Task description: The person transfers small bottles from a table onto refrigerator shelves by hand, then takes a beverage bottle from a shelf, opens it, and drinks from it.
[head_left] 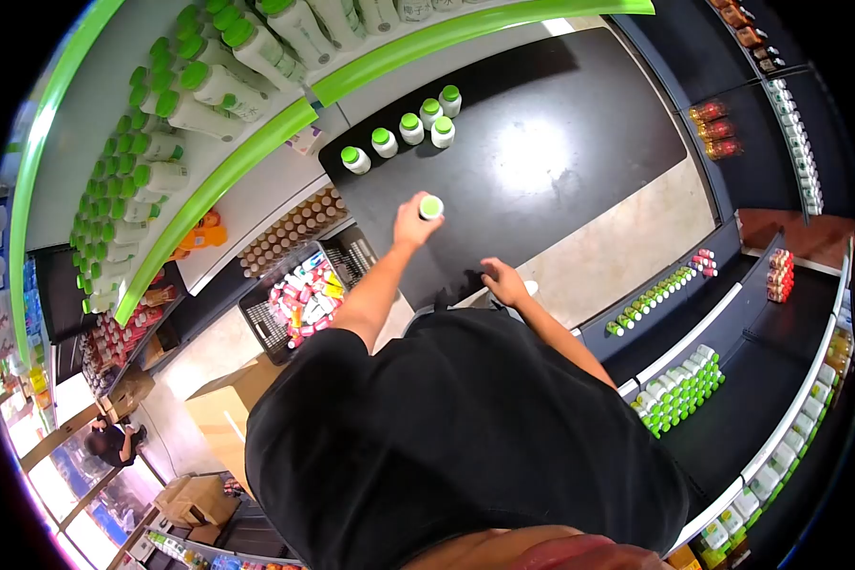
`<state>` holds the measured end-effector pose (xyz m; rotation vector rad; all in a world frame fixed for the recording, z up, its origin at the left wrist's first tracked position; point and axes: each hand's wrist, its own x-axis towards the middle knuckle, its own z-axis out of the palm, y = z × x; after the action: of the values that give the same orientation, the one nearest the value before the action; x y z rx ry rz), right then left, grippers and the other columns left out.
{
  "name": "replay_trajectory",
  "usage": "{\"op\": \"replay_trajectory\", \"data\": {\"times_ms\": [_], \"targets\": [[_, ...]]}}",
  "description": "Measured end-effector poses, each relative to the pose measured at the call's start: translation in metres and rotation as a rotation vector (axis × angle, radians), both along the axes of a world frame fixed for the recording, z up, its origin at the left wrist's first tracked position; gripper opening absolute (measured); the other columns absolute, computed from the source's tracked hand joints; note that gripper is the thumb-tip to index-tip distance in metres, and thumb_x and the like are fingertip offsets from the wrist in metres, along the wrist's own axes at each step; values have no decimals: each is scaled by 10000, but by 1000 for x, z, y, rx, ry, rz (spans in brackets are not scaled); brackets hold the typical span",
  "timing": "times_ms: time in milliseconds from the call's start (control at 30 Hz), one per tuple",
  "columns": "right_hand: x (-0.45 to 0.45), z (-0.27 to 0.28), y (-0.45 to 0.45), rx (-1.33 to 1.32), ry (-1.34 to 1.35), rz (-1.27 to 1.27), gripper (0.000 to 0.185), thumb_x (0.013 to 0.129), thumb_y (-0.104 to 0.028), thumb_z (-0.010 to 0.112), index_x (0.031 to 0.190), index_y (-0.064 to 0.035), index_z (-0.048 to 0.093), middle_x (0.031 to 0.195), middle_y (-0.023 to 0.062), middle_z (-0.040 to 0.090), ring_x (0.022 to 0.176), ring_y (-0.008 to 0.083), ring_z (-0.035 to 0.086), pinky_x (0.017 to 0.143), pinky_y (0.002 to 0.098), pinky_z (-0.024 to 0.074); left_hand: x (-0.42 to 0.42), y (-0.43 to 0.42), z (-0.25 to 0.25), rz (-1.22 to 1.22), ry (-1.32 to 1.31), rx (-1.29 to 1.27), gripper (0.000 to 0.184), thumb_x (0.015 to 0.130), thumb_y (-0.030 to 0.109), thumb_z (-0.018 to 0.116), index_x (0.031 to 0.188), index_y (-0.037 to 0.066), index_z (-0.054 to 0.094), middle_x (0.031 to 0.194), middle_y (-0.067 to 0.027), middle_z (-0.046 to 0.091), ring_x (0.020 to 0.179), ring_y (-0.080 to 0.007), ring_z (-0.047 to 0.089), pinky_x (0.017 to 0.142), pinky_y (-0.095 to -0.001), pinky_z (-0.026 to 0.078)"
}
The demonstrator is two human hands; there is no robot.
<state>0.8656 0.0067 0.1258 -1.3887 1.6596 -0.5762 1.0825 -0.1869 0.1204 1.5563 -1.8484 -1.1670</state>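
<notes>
My left hand [415,222] is closed around a white bottle with a green cap [431,207], held over the near left part of the black table [579,123]. My right hand [504,283] hovers by the table's near edge, fingers apart and holding nothing. Several more green-capped white bottles [411,129] stand upright towards the table's far left side, beyond my left hand. Most form a row, with one [443,132] a little in front of it.
Left are shelves of green-capped bottles [147,176] and a black crate [268,328] of mixed small bottles. A cardboard box [223,413] stands lower left. Bottle shelves [679,389] line the right. Another person [114,444] is far off at lower left.
</notes>
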Motion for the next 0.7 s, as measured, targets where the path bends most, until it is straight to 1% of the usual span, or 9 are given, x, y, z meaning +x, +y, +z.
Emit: {"op": "replay_trajectory", "data": {"times_ms": [67, 133, 167, 233, 300, 467, 567, 667, 700], "targets": [[7, 51, -28, -16, 6, 68, 383, 828, -256, 605, 1189, -157, 523, 1013, 127, 621, 947, 310, 603, 807, 391, 475, -12, 30, -8, -104, -26, -12, 567, 617, 300, 773, 1124, 151, 568, 1050, -112, 631, 1033, -341, 548, 912, -417, 444], [5, 77, -46, -156, 163, 193, 439, 822, -294, 607, 1233, -181, 499, 1001, 130, 607, 889, 320, 607, 767, 418, 474, -26, 61, 6, -213, -54, -9, 550, 624, 268, 762, 1121, 139, 563, 1070, -102, 623, 1044, -345, 537, 917, -416, 440], [4, 82, -50, -227, 244, 249, 468, 819, -312, 608, 1255, -193, 487, 995, 131, 600, 860, 326, 610, 747, 432, 474, -34, 74, 13, -274, -71, -8, 545, 634, 247, 755, 1128, 135, 556, 1088, -97, 616, 1049, -346, 532, 920, -418, 439], [-1, 82, -52, -133, 330, 426, 493, 803, -418, 617, 1224, -198, 485, 983, 129, 594, 901, 331, 600, 760, 481, 454, -49, 100, 10, -238, -84, 26, 517, 683, 210, 721, 1161, 138, 536, 1130, -85, 595, 1053, -338, 523, 927, -412, 436], [-11, 82, -48, -138, 371, 525, 476, 806, -434, 612, 1205, -208, 483, 980, 136, 594, 882, 334, 607, 772, 494, 452, -61, 113, 18, -329, -215, 7, 480, 747, 187, 670, 1198, 152, 508, 1209, -54, 557, 1074, -314, 519, 929, -394, 440], [-36, 63, -37, -98, 380, 410, 418, 807, -437, 606, 1111, -186, 466, 857, 139, 650, 843, 330, 634, 756, 497, 456, -89, 118, 22, -457, -416, -19, 532, 706, 225, 694, 1199, 148, 509, 1201, -73, 561, 1098, -314, 514, 932, -402, 441], [-70, 69, -25, 0, 290, 332, 406, 805, -415, 622, 1071, -158, 456, 867, 161, 646, 848, 357, 626, 740, 481, 457, -120, 115, 35, -594, -462, -4, 567, 665, 257, 723, 1185, 152, 522, 1171, -92, 581, 1108, -322, 511, 924, -409, 448], [-121, 33, 14, 27, 1, 151, 437, 783, -408, 658, 1043, -131, 442, 888, 185, 638, 852, 385, 611, 733, 467, 456, -152, 122, 31, -839, -361, -1, 558, 657, 274, 728, 1165, 146, 538, 1131, -106, 602, 1106, -328, 515, 914, -413, 455], [-138, 23, 31, 1, -85, 103, 478, 761, -397, 688, 1056, -109, 447, 891, 196, 634, 851, 388, 608, 731, 449, 462, -165, 125, 12, -920, -318, 65, 520, 681, 313, 708, 1144, 137, 552, 1093, -124, 618, 1072, -341, 543, 901, -425, 452]]}}
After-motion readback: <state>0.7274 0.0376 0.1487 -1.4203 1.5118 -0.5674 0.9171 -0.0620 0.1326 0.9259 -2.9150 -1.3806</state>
